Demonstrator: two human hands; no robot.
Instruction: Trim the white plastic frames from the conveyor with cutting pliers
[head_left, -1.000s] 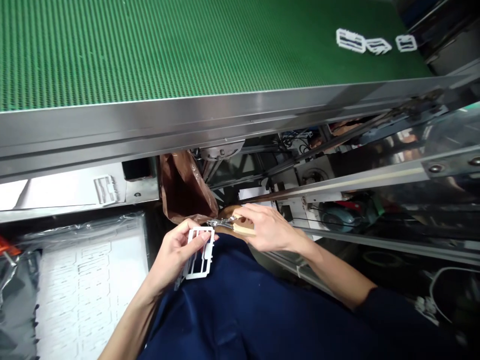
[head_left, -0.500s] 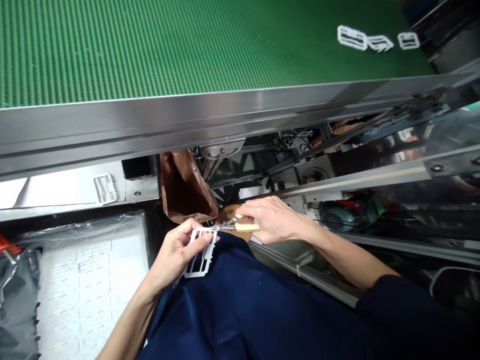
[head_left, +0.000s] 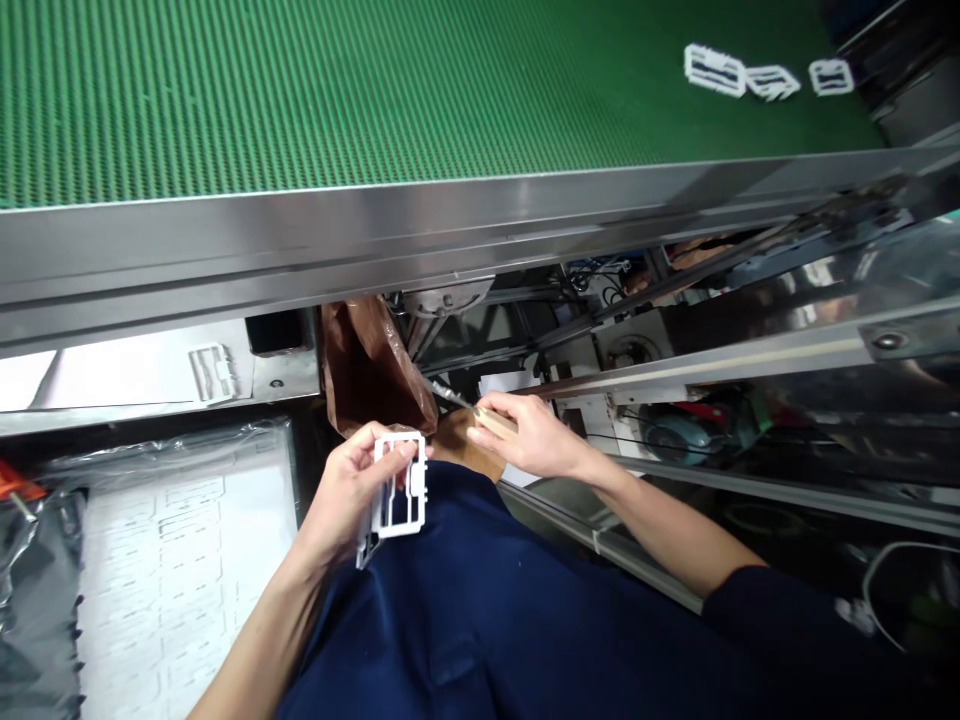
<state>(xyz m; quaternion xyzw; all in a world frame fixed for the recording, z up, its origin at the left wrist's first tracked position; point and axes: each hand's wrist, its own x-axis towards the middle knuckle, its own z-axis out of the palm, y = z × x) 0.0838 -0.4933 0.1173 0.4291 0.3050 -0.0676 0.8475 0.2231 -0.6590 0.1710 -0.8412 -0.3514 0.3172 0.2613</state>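
Note:
My left hand (head_left: 346,490) pinches a white plastic frame (head_left: 416,482) with long slots, held upright above my dark blue clothing. A second white piece (head_left: 367,545) shows partly behind it, below my fingers. To the right, my right hand (head_left: 529,435) is wrapped round the pale yellow handles of a small metal cutting tool (head_left: 450,393). The tool's tip points up and left, at the edge of an open brown bag (head_left: 379,385), and is apart from the frame.
Above runs a green ribbed conveyor belt (head_left: 337,90) with a metal rail (head_left: 337,225); several white frames (head_left: 714,70) lie at its far right. Another frame (head_left: 213,373) rests on the left shelf. Plastic-wrapped white sheets (head_left: 187,550) lie lower left. Metal bars and machinery fill the right.
The cutting tool has moved off the frame, up towards the brown bag, and its handles are now closed together. My left hand has tilted the frame more upright and raised it slightly.

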